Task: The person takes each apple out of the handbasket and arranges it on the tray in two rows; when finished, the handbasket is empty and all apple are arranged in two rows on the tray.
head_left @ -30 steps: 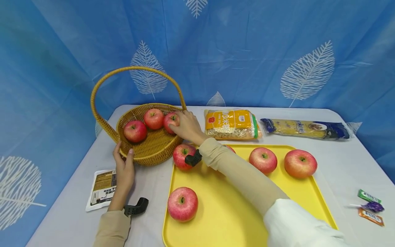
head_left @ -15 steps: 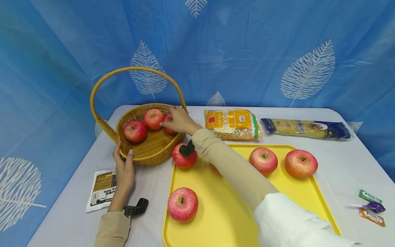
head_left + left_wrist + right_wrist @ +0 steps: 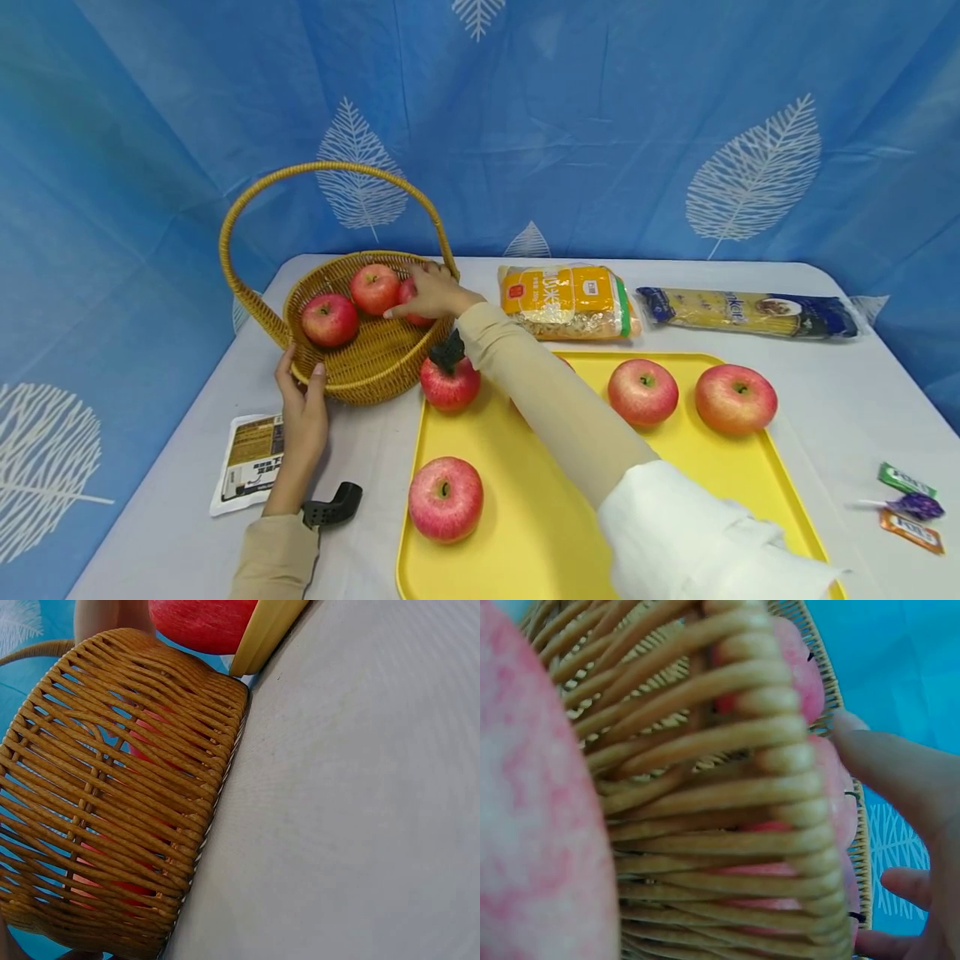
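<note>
A wicker basket (image 3: 367, 362) with a tall arched handle stands at the left, holding 3 red apples: the left apple (image 3: 330, 320), the middle apple (image 3: 373, 288) and the right apple (image 3: 409, 293), partly hidden. My left hand (image 3: 303, 417) holds the basket's near left rim between thumb and fingers. My right hand (image 3: 433, 293) is over the right apple, its thumb stretched toward the middle apple and its fingers spread apart. In the right wrist view the thumb (image 3: 877, 750) lies close to the middle apple (image 3: 836, 787); wickerwork blocks part of the view.
A yellow tray (image 3: 570, 533) carries several apples, including a near-left apple (image 3: 447, 500) and one beside the basket (image 3: 450, 383). Behind it lie a grain bag (image 3: 566, 300) and a spaghetti pack (image 3: 750, 312). A white-and-brown pouch (image 3: 247, 462) is left; sweets (image 3: 911, 504) lie right.
My right hand has shifted slightly left over the right apple, and its grip on that apple has loosened, with the thumb now stretched out. My left hand and the basket stay put.
</note>
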`<move>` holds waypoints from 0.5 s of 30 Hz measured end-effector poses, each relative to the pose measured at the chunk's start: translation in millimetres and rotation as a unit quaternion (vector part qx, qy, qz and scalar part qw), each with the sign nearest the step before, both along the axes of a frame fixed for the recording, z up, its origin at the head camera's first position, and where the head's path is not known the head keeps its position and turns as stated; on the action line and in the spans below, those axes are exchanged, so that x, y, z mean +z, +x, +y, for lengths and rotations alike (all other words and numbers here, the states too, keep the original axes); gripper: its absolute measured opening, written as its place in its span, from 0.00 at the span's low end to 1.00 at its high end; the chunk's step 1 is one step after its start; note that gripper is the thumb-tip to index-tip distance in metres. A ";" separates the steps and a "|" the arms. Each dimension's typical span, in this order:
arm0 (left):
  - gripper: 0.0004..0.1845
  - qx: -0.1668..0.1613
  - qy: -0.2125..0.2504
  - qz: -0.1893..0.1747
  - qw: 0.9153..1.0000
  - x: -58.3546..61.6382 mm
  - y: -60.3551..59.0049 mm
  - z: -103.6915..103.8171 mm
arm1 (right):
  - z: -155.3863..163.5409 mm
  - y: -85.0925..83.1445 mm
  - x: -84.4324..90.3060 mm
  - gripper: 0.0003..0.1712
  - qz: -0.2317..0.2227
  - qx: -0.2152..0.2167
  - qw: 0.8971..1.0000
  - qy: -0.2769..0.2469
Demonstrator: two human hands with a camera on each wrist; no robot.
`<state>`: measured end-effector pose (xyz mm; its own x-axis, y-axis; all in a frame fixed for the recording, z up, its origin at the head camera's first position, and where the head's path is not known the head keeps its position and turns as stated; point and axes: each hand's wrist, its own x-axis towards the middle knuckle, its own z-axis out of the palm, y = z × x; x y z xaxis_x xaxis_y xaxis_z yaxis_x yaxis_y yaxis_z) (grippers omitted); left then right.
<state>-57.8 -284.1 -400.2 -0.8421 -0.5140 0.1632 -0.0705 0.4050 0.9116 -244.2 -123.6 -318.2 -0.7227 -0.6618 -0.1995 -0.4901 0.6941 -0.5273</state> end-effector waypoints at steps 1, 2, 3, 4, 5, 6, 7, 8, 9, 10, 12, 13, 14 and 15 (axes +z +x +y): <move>0.30 0.001 -0.002 -0.001 1.000 0.1 -0.3 0.1 | -0.4 0.3 0.3 0.53 0.001 -0.001 1.000 0.006; 0.30 0.002 -0.002 -0.001 1.000 0.2 -0.4 0.2 | -0.9 0.8 0.5 0.54 0.005 -0.003 1.000 0.012; 0.30 0.003 -0.003 -0.001 1.000 0.2 -0.6 0.2 | -1.6 1.2 0.5 0.54 0.012 -0.005 1.000 0.019; 0.30 0.003 -0.002 -0.001 1.000 0.4 -0.6 0.3 | -2.3 2.1 0.5 0.55 0.020 -0.007 0.999 0.025; 0.30 0.002 -0.001 0.002 1.000 0.6 -0.7 0.2 | -3.2 2.9 0.3 0.55 0.031 -0.008 0.999 0.032; 0.30 0.001 -0.001 0.004 1.000 0.8 -0.7 0.4 | -4.1 3.7 -0.1 0.55 0.043 -0.010 0.998 0.039; 0.30 0.001 -0.002 0.004 1.000 1.1 -0.6 0.6 | -5.0 4.8 -0.5 0.55 0.055 -0.011 0.997 0.046; 0.30 -0.001 0.000 0.004 1.000 1.1 -0.4 0.6 | -5.8 5.7 -1.1 0.55 0.067 -0.013 0.996 0.053; 0.30 -0.003 0.001 0.004 1.000 1.1 -0.2 0.5 | -6.5 6.3 -1.8 0.55 0.075 -0.014 0.995 0.058; 0.30 -0.004 0.002 0.004 1.000 1.0 -0.1 0.3 | -7.1 6.9 -2.7 0.55 0.083 -0.015 0.994 0.062; 0.30 -0.005 0.004 0.001 1.000 0.3 -0.2 -0.5 | -8.2 7.4 -4.3 0.54 0.095 -0.017 0.993 0.066; 0.30 -0.005 0.004 0.000 1.000 0.0 -0.3 -1.1 | -8.4 7.4 -5.0 0.53 0.100 -0.018 0.993 0.067; 0.30 -0.005 0.006 0.000 1.000 -0.3 -0.5 -1.6 | -8.6 7.0 -5.7 0.52 0.105 -0.020 0.992 0.067; 0.30 -0.006 0.006 0.000 1.000 -0.4 -0.7 -2.0 | -8.6 6.6 -6.2 0.51 0.109 -0.020 0.992 0.065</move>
<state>-58.6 -286.2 -400.6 -0.8477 -0.5067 0.1569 -0.0658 0.3940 0.9168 -237.7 -132.2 -324.5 -0.7837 -0.6098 -0.1181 -0.5523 0.7711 -0.3169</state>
